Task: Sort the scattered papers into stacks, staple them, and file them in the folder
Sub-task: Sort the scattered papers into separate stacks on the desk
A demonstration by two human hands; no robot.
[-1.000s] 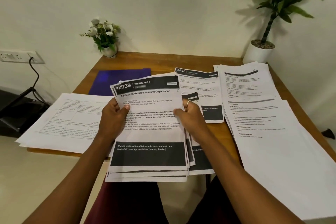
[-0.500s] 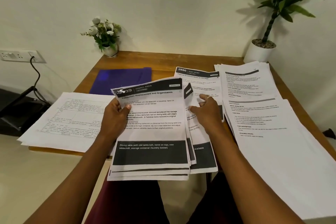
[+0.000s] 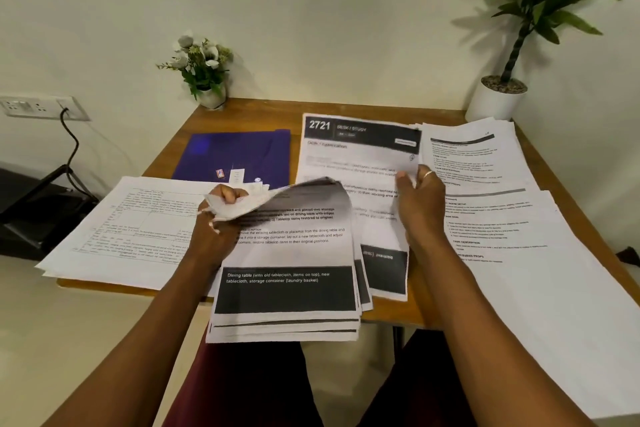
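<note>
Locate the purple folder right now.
Head view: the purple folder lies flat on the table, left of centre, behind the left hand, beside the 2721 sheet.

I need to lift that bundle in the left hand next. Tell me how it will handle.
Probably floppy: the bundle curls over at the top where the left hand pinches it. Likely to fan apart, since its lower edges already sit staggered. Light enough, it seems, for one hand.

The sheet (image 3: 360, 163) just right of the purple folder (image 3: 235, 152) bears "2721" in white on its black header. Nearer than the folder, the top page of the held stack (image 3: 287, 274) reads "Dining table (with old tablecloth, items on top), new tablecloth, storage container (laundry basket)" on its black band.
</note>
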